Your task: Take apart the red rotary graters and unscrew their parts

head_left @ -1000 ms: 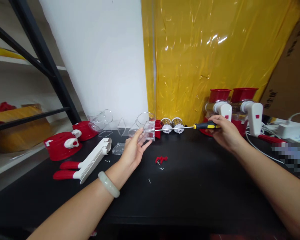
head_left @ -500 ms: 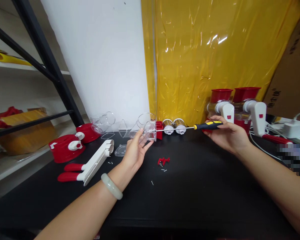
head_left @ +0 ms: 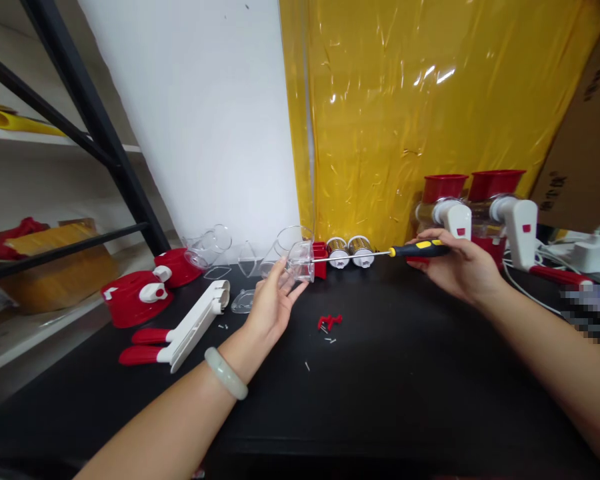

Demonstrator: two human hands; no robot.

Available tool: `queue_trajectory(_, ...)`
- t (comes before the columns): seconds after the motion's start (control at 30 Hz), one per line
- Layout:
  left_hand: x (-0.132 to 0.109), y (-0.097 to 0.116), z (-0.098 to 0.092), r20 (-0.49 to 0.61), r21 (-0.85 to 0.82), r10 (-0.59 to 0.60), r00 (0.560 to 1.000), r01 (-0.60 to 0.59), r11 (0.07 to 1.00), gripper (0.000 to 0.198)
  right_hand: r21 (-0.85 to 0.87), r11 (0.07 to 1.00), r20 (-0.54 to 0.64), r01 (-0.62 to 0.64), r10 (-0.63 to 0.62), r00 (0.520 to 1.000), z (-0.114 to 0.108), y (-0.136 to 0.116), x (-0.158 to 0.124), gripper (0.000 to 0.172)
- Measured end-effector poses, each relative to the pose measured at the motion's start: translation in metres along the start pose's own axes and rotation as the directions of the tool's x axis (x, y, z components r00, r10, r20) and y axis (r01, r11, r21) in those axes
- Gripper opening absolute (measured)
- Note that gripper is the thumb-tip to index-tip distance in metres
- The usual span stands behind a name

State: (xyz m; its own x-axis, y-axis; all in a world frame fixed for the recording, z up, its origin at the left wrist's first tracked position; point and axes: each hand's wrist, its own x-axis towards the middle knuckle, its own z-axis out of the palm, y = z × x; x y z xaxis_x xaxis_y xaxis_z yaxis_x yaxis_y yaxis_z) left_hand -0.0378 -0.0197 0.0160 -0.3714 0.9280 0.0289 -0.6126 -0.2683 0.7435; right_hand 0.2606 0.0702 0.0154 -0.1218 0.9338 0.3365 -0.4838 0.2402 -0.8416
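Observation:
My left hand (head_left: 271, 300) is closed round a clear plastic housing (head_left: 303, 261), held above the black table. In my right hand (head_left: 457, 267) is a screwdriver (head_left: 420, 249) with a black and yellow handle, its shaft lying level and pointing left. The tip reaches the housing's right end; whether it sits in a screw I cannot make out. Below the housing lie small red plastic parts (head_left: 330, 322) with several loose screws (head_left: 330, 340) beside them. Behind the shaft stand two grater drums (head_left: 349, 252) with white ends.
At the left are two red bases (head_left: 137, 298), white handles with red grips (head_left: 195, 327) and another clear housing (head_left: 210, 247). Two assembled red and white graters (head_left: 513, 220) stand at the right, near a white charger with cables (head_left: 590, 253). A black-framed shelf (head_left: 115, 160) borders the left.
The view has shifted slightly, so most things sit a little further right. Both hands keep their holds, and the screwdriver stays lined up with the clear housing.

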Motion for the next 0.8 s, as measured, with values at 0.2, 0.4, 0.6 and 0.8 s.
queue_trajectory(0.2,-0.0004,0.0012,0.0015,-0.011,-0.003,0.01,1.0,-0.01,1.0,0.016,-0.245,0.969,-0.111,0.033,-0.062,0.992,0.0023,0.005,0.0013,0.021)
queue_trajectory(0.4,-0.0009,0.0008,0.0017,-0.017,-0.003,0.01,1.0,-0.01,1.0,0.017,-0.007,1.0,-0.045,-0.007,0.007,0.999,0.0054,-0.0019,-0.0024,0.024)
queue_trajectory(0.6,-0.0007,0.0008,0.0019,-0.001,0.009,0.018,1.0,-0.018,1.0,0.018,-0.246,0.968,-0.121,0.049,-0.081,0.989,0.0043,0.0036,-0.0004,0.017)
queue_trajectory(0.8,-0.0002,0.001,0.0018,-0.003,0.007,0.026,1.0,-0.026,1.0,0.017,-0.048,0.999,-0.027,0.017,-0.018,0.999,0.0007,0.0019,-0.0003,0.017)
